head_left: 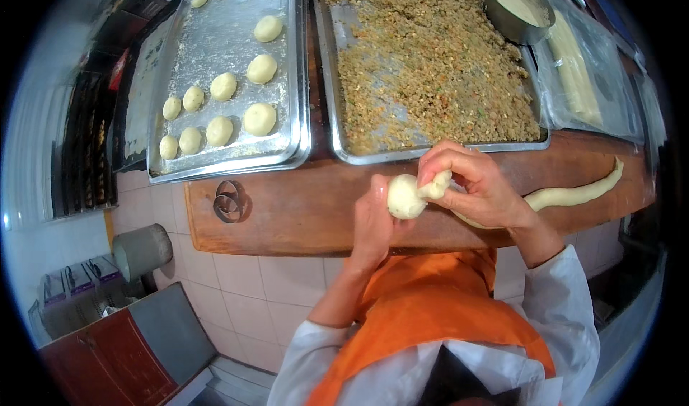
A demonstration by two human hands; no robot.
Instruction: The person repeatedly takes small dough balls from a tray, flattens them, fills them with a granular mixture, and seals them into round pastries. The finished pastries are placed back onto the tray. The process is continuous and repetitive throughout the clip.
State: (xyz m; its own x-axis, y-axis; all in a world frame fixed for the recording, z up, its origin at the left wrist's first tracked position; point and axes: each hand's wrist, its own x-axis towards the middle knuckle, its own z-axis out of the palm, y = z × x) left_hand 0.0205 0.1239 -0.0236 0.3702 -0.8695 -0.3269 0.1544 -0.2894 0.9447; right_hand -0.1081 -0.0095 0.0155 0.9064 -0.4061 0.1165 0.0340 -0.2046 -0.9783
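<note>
Above the wooden worktop (301,207), my left hand (374,217) holds a smooth round dough ball (405,197). My right hand (473,183) pinches a gathered lump of dough (437,185) at the ball's right side, between thumb and fingers. A long dough rope (576,192) lies on the worktop to the right, passing partly behind my right hand. Just beyond my hands is a metal tray (430,153) of crumbly filling (430,72). Several round dough pieces (260,119) sit in loose rows on a floured metal tray (226,170) at the left.
Metal ring cutters (230,201) lie near the worktop's left end. A metal bowl of pale powder (519,8) stands at the filling tray's far right corner. Beside it, a thick dough roll (573,72) lies under clear plastic. A grey bin (142,251) is below at the left.
</note>
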